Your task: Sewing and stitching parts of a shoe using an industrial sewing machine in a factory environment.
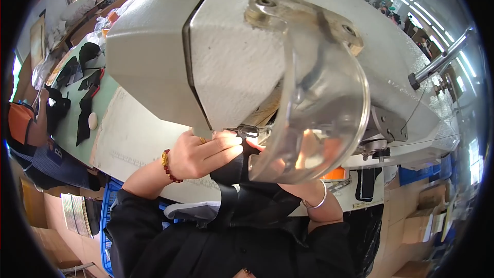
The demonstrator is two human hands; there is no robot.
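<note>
A large white industrial sewing machine (231, 67) fills the upper middle, its clear curved eye shield (329, 118) hanging over the work. My left hand (206, 153) is closed, its fingers pinched on a black fabric piece (230, 171) beside the presser foot (249, 131). From there the fabric hangs down toward my lap. Behind the shield is my right hand (293, 167), with a fingertip close to the fabric near the foot. Glare and bending in the shield hide how its fingers are set. A grey-and-black piece (193, 211) lies below my left wrist.
Black cut pieces (85, 113) and a white oval object (93, 120) lie on the pale green table at left, where another person (38, 139) sits. A blue crate (108, 226) stands by my left side. A black flat item (366, 184) rests at the table's right. Cardboard boxes (419, 224) stand on the floor.
</note>
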